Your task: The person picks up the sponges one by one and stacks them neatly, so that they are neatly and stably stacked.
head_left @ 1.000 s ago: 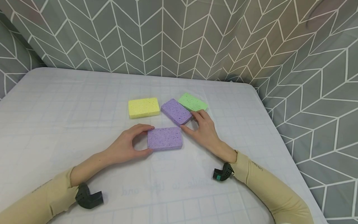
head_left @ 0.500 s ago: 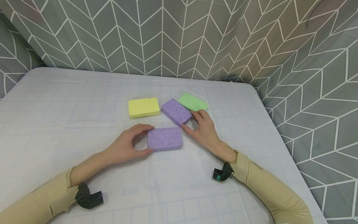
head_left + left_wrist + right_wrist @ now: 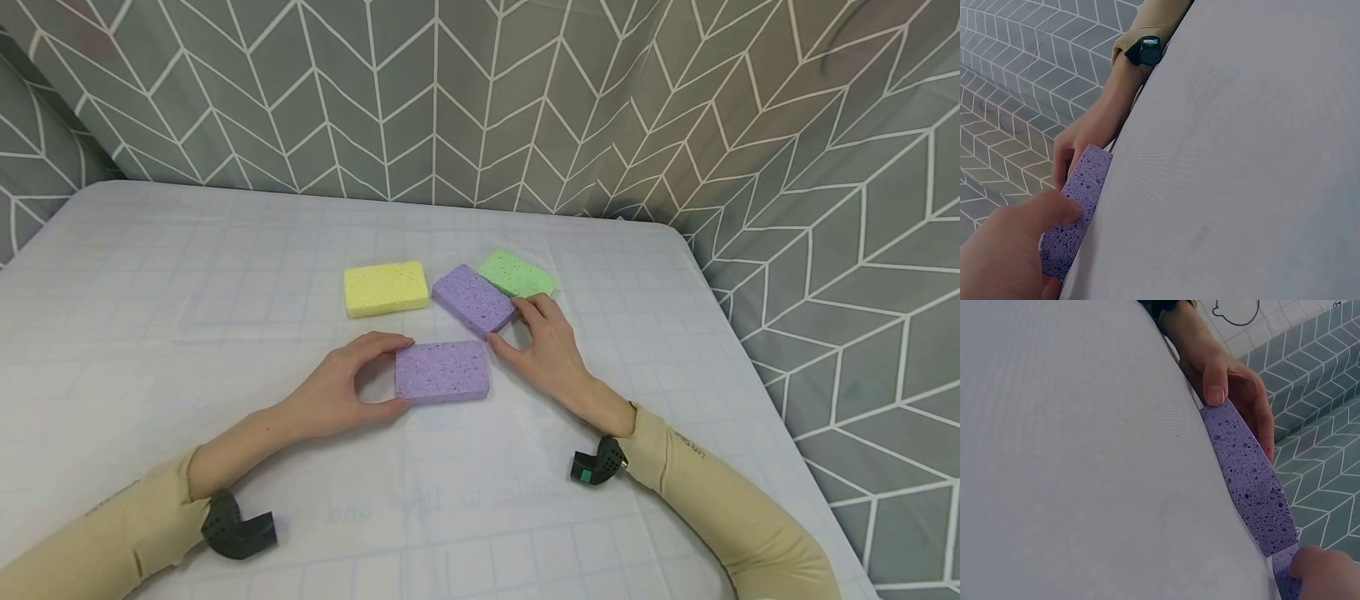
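Observation:
Two purple sponges lie flat on the white-covered table in the head view. My left hand (image 3: 333, 393) grips the nearer purple sponge (image 3: 442, 371) by its left end, thumb on the near edge and fingers on the far edge. Behind it, the farther purple sponge (image 3: 471, 298) sits at a slant. My right hand (image 3: 553, 354) pinches that one's near right end between thumb and fingers. In the right wrist view, the nearer purple sponge (image 3: 1250, 487) meets the farther purple sponge (image 3: 1285, 572) close to the right thumb (image 3: 1325, 572).
A green sponge (image 3: 519, 273) lies against the far side of the slanted purple one. To the left is a yellow sponge (image 3: 386, 289), just apart from it. The table (image 3: 187, 267) ends at a grey curtain (image 3: 465, 100) with white zigzag lines, behind and to the right.

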A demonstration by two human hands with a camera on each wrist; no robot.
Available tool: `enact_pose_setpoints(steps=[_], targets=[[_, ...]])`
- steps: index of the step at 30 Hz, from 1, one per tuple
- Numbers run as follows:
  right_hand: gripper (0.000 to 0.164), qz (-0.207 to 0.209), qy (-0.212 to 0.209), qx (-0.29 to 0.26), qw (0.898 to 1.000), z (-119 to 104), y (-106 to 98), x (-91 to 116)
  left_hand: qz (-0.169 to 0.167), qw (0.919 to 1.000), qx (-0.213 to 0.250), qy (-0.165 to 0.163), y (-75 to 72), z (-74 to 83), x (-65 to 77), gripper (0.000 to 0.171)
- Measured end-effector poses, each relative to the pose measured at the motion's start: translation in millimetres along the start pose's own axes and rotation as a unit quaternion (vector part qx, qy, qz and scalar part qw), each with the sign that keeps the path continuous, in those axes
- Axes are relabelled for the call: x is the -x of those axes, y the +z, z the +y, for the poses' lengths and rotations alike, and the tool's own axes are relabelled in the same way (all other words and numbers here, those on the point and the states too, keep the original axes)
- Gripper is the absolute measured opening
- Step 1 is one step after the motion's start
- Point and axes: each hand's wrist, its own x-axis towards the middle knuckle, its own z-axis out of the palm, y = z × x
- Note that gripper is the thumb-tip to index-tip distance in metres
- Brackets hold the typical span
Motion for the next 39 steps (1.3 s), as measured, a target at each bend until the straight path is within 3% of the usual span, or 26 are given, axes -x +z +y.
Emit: enact_pose_setpoints(steps=[39], targets=[[0.060, 0.003, -0.005, 0.000, 1.000, 1.2, -0.2, 0.9, -0.003, 1.0000, -0.002, -0.004, 0.0, 0.4, 0.0, 0.071]])
